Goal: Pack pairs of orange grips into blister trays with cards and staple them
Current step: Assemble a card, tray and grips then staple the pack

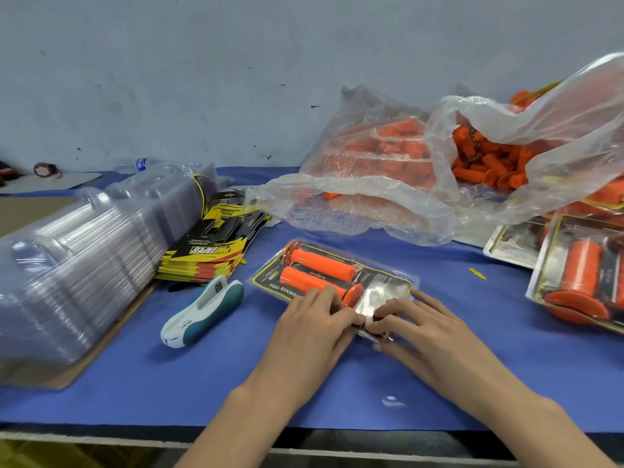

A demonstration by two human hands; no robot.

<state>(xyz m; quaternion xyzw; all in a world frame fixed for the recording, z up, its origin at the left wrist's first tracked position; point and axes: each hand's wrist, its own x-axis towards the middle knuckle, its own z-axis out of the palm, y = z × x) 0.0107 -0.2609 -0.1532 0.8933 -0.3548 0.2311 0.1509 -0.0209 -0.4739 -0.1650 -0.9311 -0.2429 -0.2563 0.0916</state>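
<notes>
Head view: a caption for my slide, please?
Packing: left hand and right hand press a blister tray holding two orange grips; stapler beside.

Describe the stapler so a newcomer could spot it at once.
On the blue table cover, look just right of the big stack of clear trays, in front of the yellow-black cards. The stapler lies there. It is the only white-and-teal thing.

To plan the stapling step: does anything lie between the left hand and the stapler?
Nothing visible does. The stapler lies on the blue table cover, left of the left hand, which presses on the blister pack. Only the cover shows between them.
</notes>
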